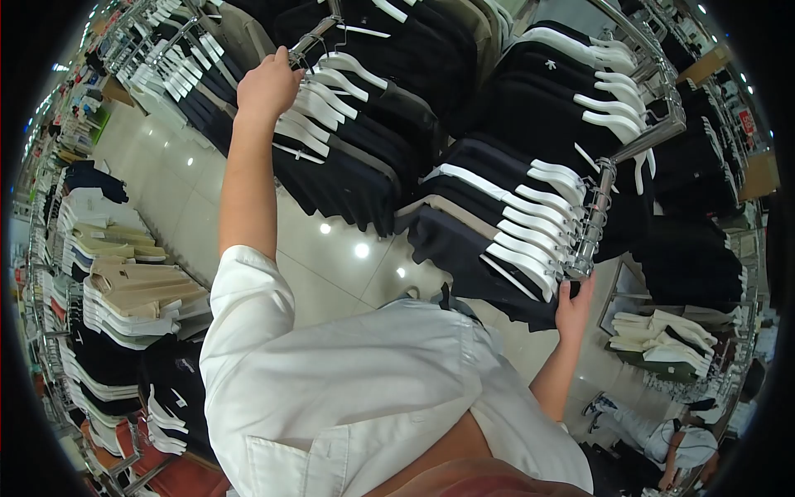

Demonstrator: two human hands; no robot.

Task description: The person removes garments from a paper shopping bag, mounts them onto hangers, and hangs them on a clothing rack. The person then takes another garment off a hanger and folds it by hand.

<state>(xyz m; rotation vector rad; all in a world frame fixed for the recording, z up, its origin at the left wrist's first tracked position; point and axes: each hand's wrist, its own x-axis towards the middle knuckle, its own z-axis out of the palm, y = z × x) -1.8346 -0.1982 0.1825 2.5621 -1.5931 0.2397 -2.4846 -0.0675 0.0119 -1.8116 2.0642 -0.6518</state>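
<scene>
My left hand (269, 84) is raised at the upper left, its fingers closed at the metal bar (313, 37) of a clothes rack, beside white hangers (319, 101) with dark garments. What lies inside its fingers is hidden. Lower on the right, my right hand (573, 308) touches the area just below the rounded end of a second chrome bar (590, 236). Its thumb and fingers point up around the front hanger's hook end. From that bar hang several white hangers (530, 248) bearing black, grey and beige garments (455, 248).
Racks of folded-looking beige and white shirts (124, 286) stand at the left. More dark garments (691, 261) hang at the right, near pale ones (662, 335). Another person (691, 446) is at the lower right. Shiny floor tiles (331, 265) show between the racks.
</scene>
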